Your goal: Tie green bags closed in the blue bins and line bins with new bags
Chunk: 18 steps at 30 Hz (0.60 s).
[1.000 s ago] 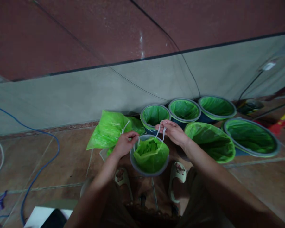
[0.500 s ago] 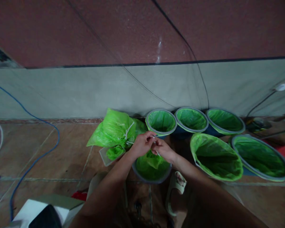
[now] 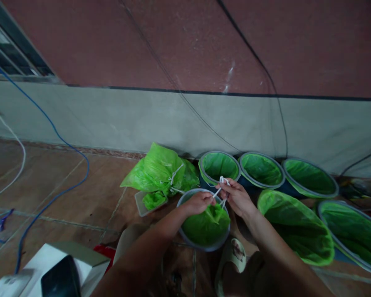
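White drawstring (image 3: 217, 192) stretches between my two hands above a bin (image 3: 210, 248) that stands in front of me. My left hand (image 3: 198, 203) pinches one part of it. Looped string is gripped in my right hand (image 3: 237, 196), its fingers closed and a loop sticking up over them. Below my hands, the green plastic bag (image 3: 200, 229) lies gathered inside the bin's rim. To the left, a full green bag (image 3: 157, 165) with white ties rests against the wall, next to a small clear tub (image 3: 141, 206) holding crumpled green plastic.
Several bins lined with green bags, among them a back bin (image 3: 220, 165) and a tilted one (image 3: 297, 231), stand to the right. A white box (image 3: 55, 264) carries a black phone (image 3: 62, 278) at lower left. A blue cable (image 3: 49, 197) crosses the tiled floor.
My hands have drawn apart, and the white string now shows taut between them with a loop at my right hand. The camera view has shifted left and tilted.
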Available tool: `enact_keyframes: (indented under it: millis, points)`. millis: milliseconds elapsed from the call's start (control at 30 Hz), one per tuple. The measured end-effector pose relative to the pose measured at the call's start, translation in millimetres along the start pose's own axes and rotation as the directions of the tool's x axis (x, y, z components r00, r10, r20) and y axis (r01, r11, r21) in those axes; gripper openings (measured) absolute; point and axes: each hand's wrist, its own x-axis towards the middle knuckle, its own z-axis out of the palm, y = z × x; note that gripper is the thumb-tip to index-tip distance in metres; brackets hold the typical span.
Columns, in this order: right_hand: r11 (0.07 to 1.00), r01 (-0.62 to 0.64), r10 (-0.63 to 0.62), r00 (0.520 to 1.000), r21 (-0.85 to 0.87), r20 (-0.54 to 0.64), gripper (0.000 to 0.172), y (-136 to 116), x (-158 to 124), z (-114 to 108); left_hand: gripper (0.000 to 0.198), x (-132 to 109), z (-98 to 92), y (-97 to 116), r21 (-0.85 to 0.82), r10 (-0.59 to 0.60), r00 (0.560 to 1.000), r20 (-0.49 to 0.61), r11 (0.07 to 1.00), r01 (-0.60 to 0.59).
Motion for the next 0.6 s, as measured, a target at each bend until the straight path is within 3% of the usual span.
enact_keyframes:
  millis: [100,167,267,333,400,467,600]
  points:
    - [1.0,0.021,-0.02,0.999,0.016,-0.051,0.038,-0.6,1.4,-0.9,0.025,3.9,2.7,-3.5,-0.192,-0.069,0.996,-0.063,0.98,0.056]
    - [0.998,0.063,-0.062,0.992,0.0,-0.11,0.037,-0.4,1.8,1.2,0.023,8.9,3.0,-7.3,-0.295,-0.2,0.966,-0.164,0.945,0.145]
    - [0.994,0.098,-0.104,0.988,-0.054,-0.116,0.035,0.2,-0.8,8.3,0.021,15.5,1.2,-12.0,-0.288,-0.368,0.876,-0.313,0.915,0.282]
    - [0.994,0.087,-0.089,0.996,-0.071,-0.016,0.033,0.8,-4.8,14.7,0.022,16.5,1.3,-12.6,-0.219,-0.369,0.869,-0.33,0.925,0.31]
    - [0.997,0.055,-0.049,0.993,-0.055,0.108,0.033,1.2,-8.6,20.9,0.024,14.4,4.9,-10.9,-0.136,-0.292,0.919,-0.263,0.955,0.264]
    - [1.0,0.012,-0.008,0.984,-0.024,0.178,0.034,1.3,-10.3,25.5,0.025,10.3,12.4,-7.9,-0.063,-0.183,0.974,-0.131,0.982,0.176]
    - [0.999,0.007,-0.013,0.99,0.047,0.137,0.029,2.5,-4.4,26.7,0.019,3.2,29.0,-3.5,0.031,0.003,0.996,0.086,1.0,-0.006]
